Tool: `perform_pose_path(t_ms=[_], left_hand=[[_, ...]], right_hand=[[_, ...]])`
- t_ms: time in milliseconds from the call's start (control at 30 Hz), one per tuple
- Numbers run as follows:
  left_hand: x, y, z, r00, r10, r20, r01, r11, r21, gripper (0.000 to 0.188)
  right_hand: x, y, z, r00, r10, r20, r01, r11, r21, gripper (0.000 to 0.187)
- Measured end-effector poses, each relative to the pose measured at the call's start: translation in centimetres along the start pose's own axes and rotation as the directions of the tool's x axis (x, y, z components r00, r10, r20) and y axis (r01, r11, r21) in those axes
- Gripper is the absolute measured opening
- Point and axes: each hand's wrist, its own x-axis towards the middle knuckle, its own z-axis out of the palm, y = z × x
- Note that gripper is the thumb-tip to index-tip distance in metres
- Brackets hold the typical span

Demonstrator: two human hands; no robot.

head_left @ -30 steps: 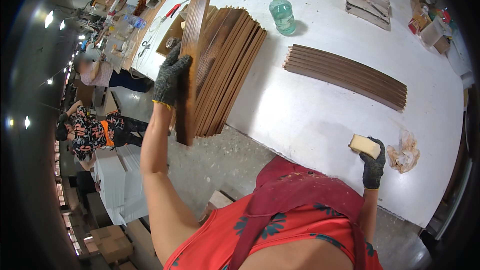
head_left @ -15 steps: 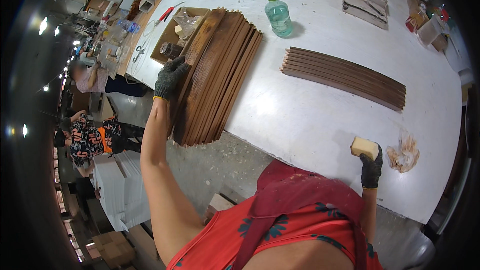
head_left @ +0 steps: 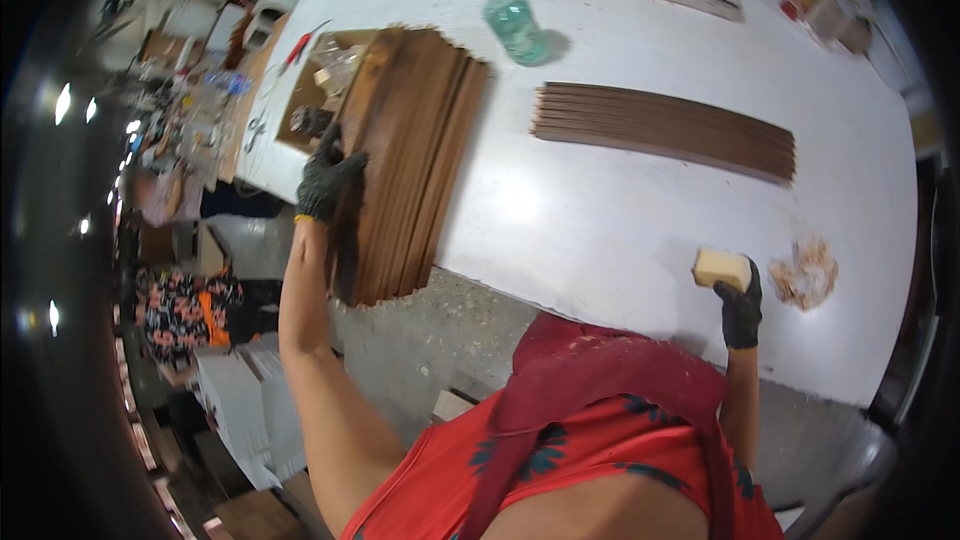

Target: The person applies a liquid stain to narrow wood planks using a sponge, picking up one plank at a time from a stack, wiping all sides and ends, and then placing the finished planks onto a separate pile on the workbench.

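Brown slats (head_left: 415, 140) stood packed side by side in a large row toward the left of the white surface (head_left: 600, 230), their near ends jutting out past its edge. At the far left, beyond the surface, was a person in a dark patterned shirt with orange at the waist (head_left: 180, 315), blurred, and nearer than that person a pile of white panels (head_left: 245, 405). Scissors (head_left: 255, 130) lay at the left side of the surface, and a red-handled tool (head_left: 297, 48) lay farther off. Just right of these was an open box (head_left: 296, 100) with a dark lump and some clear wrapping in it. The gloved left hand (head_left: 328, 175) was at the left side of the slats, its fingers spread and not wrapped round anything; how firmly they touched the wood I could not tell. To the right stood a green-capped bottle (head_left: 515, 30), then a smaller bundle of similar strips (head_left: 665, 130), well apart from the big row. Nearer and farther right, the gloved right hand (head_left: 740, 308) had its fingers closed round a pale yellow block (head_left: 722, 268). Just right of it was a brownish patch (head_left: 805, 273), either smear or scrap.
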Motion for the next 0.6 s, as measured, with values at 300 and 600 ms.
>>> perform_pose_path(t_ms=[300,600], left_hand=[[-6.7,15.1,14.2,0.679,0.732,0.054,-0.713,0.676,-0.187,0.067],[-10.1,21.9,33.9,0.310,0.902,0.300,-0.949,0.272,0.160,0.087]], right_hand=[[0.9,4.4,-5.9,1.000,0.014,0.026,-0.015,0.999,0.038,0.054],[1.1,4.5,-6.6,0.936,-0.258,0.242,0.328,0.888,-0.322,0.048]])
